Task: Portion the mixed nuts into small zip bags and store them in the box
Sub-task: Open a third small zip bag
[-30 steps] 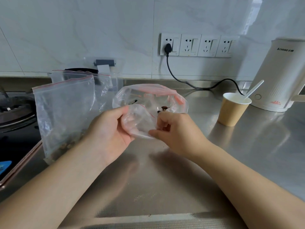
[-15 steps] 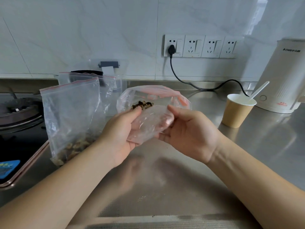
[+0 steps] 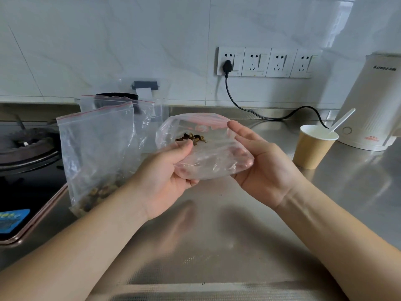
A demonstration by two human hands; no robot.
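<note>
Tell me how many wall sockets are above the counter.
4, side by side in one row on the tiled wall: first socket with a black plug, second socket, third socket and fourth socket, nearest the white kettle.

Bare surface (image 3: 217,246) near the front, open for a hand to pass. Big bag (image 3: 97,153) standing up on the left, more bags and a box (image 3: 149,98) right behind it. Stove (image 3: 26,148) farther left. Cup (image 3: 312,148) with a spoon (image 3: 342,119) on the right, kettle (image 3: 377,105) just behind. Cord (image 3: 260,114) lying along the back. Open gap between bag and cup.
</note>
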